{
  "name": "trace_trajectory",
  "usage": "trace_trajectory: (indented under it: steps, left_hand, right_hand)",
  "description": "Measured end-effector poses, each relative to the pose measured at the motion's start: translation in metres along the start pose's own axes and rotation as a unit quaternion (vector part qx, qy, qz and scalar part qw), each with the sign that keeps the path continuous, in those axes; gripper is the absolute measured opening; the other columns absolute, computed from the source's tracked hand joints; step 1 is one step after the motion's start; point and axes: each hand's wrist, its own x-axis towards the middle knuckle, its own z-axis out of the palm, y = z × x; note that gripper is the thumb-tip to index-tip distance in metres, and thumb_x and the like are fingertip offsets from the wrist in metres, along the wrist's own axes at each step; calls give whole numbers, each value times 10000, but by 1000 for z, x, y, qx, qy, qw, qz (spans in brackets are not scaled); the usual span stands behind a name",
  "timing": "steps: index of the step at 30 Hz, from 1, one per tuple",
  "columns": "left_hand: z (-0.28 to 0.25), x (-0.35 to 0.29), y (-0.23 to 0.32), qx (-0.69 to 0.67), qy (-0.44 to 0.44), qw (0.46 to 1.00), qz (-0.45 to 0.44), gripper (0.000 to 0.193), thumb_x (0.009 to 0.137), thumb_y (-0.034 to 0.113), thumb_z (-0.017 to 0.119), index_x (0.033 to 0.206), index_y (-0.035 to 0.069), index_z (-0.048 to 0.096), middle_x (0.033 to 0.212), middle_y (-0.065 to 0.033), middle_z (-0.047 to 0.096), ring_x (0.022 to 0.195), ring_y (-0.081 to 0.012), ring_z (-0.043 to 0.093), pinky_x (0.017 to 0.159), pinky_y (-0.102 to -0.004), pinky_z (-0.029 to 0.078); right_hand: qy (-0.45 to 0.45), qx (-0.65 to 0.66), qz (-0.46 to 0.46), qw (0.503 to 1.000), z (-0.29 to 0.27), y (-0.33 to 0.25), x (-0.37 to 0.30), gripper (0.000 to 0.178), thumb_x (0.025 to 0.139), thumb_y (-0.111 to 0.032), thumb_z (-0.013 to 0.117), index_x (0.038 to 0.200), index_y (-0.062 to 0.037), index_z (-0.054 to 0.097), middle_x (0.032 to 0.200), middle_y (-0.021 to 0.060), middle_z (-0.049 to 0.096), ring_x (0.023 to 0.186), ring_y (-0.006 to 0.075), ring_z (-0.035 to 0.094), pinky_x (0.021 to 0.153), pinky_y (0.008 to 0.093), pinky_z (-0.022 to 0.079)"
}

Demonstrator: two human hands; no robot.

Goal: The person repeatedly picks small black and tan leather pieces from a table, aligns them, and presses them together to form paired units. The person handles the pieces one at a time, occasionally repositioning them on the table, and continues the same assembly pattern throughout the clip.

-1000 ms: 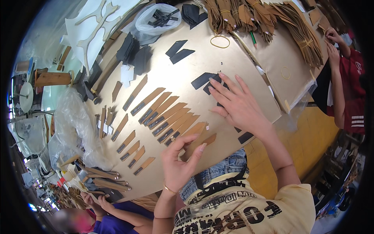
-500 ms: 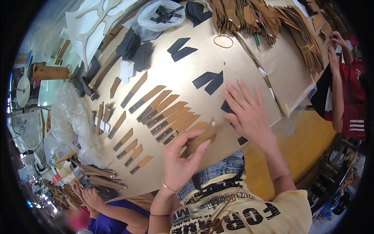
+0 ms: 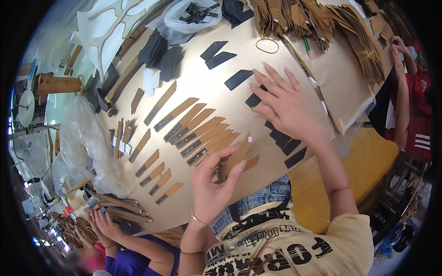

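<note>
One view only, from the head camera, and much of it is bent or cut off at the rim. The right hand [image 3: 283,103] lies flat with fingers spread on dark strips [image 3: 282,138] near the table's [image 3: 294,55] near edge; it covers part of them, so their count under the palm cannot be told. The left hand [image 3: 212,184] is half closed, thumb and fingers pinching a tan strip [image 3: 237,158] whose lower end hides behind the fingers. That strip is thin, flat and long with a slanted end, a small pale tab near its tip, and it sits just beside the fanned row of tan strips [image 3: 198,133], each bearing a dark patch at one end. More dark, matte pieces [image 3: 218,53] lie farther up the smooth beige tabletop. Bundles of brown pieces [image 3: 322,23] blur toward the far rim. Another person's hands [image 3: 99,221] show at lower left.
</note>
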Motion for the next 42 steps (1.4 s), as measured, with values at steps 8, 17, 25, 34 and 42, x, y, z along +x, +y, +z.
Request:
trace_trajectory:
  steps: [8,17,25,34,42]
  left_hand:
    - [9,22,7,-78,-70,994,-3,271,916,91,678,1170,-1,658,957,-69,695,815,-114,587,774,-264,493]
    - [22,45,10,49,-101,993,36,316,893,63,716,1192,-10,644,1009,-55,666,910,-99,589,844,-250,478]
    - [19,63,-7,90,-11,993,74,161,886,7,659,1046,21,656,903,-116,651,774,-212,660,707,-299,520]
    - [26,73,-13,147,-14,985,88,196,898,-5,621,1066,58,699,885,-94,620,687,-233,607,637,-330,494]
    - [29,79,-17,201,-17,974,98,254,907,-27,629,1119,68,729,865,-83,628,706,-163,598,634,-271,486]
  right_hand:
    - [41,96,84,991,-9,-14,-37,566,1007,-458,475,1403,-56,513,1424,145,524,1361,299,436,1113,450,329]
    - [31,608,240,756,-33,-18,-42,362,830,22,739,1182,-9,658,899,-21,606,808,51,542,739,201,443]
    - [55,483,225,844,-17,10,-23,216,856,-53,737,1060,-13,683,848,-18,614,775,62,539,720,218,448]
    - [83,409,203,886,-8,18,-12,171,843,-64,739,1001,-15,694,765,-6,630,708,61,553,669,218,464]
    - [51,448,240,860,-6,27,-12,172,849,-41,739,1009,-16,681,848,-42,615,774,45,514,727,205,427]
